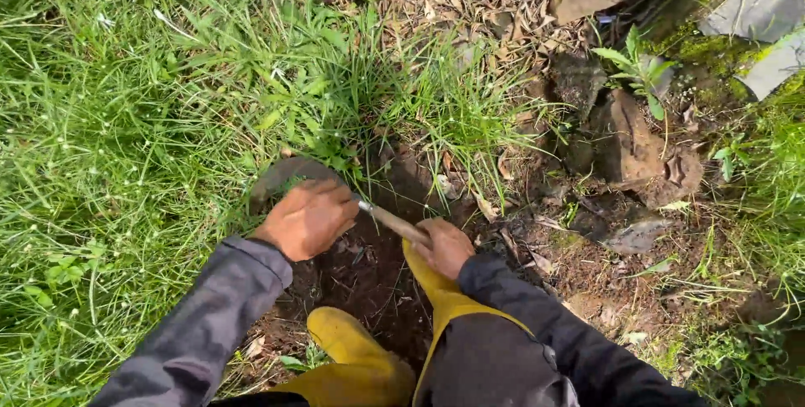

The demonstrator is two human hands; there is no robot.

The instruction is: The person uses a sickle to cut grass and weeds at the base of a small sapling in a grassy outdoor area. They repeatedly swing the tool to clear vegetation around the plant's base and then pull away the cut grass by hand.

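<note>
the person's left hand (307, 218) is wrapped around the curved dark blade end of a sickle (285, 176), close against the base of a grass clump (352, 114). the right hand (443, 246) is closed on the sickle's wooden handle (399, 224), which runs slanting between the two hands. below them lies a patch of bare dark soil (369, 277), with yellow rubber boots (356, 348) planted at its near edge. dry leaves (470, 13) and stones (637, 151) lie to the right, well apart from the hands. to do this well, it seems wise to keep the blade low, just at the soil line under the clump, pull with the right hand along the handle's line, and keep the left fingers off the cutting edge and the boots back from the stroke.
</note>
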